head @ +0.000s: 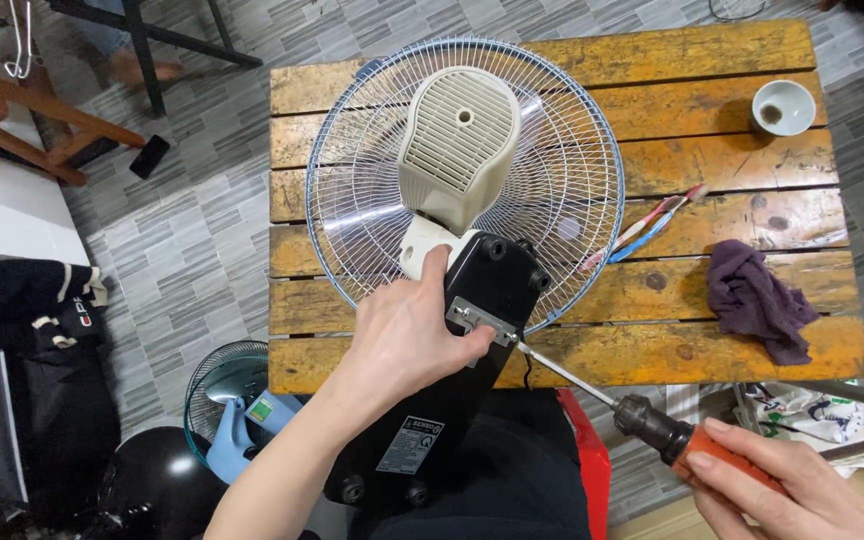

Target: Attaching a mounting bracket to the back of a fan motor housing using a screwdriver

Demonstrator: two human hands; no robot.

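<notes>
The black fan base (452, 400) was pinned at the surface's (712, 355) near edge by the left hand (402, 335), fingers (472, 345) curled beside the metal bracket (482, 322). The screwdriver (642, 420) (handle fully wrapped by the right hand (792, 485)) was best kept in line with the screw, pressed firmly.

Bright even light, soft shadows, sharp focus, slight wide-angle bending at edges

table: my wooden slat table (592, 60)
on it: fan (464, 180), cup (784, 106), toothbrushes (652, 228), purple rag (757, 300)

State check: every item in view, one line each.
white electric fan with wire grille: lying face down on table
black fan base: held by left hand
orange-handled screwdriver: gripped by right hand, tip at metal bracket
white cup: upright
purple cloth: crumpled
</notes>
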